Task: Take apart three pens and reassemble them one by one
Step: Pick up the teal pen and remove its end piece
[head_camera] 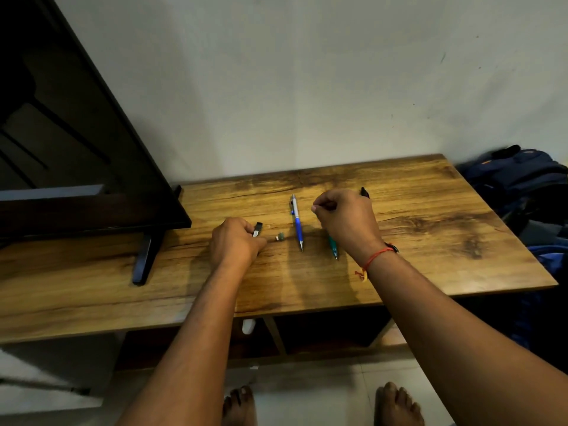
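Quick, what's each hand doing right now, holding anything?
Left hand: grips a short black plastic pen piece.
Right hand: fingers curled; whether it holds anything cannot be told.

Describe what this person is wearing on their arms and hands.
Both forearms are bare: no sleeves, no gloves. The right wrist has a thin red thread with a yellow knotted end and a dark strap beside it. The left wrist wears nothing.

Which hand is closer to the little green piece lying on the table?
Left. The left hand, pinching a small black piece, has its fingertips just left of the green piece; the right hand is farther off, beyond the blue pen.
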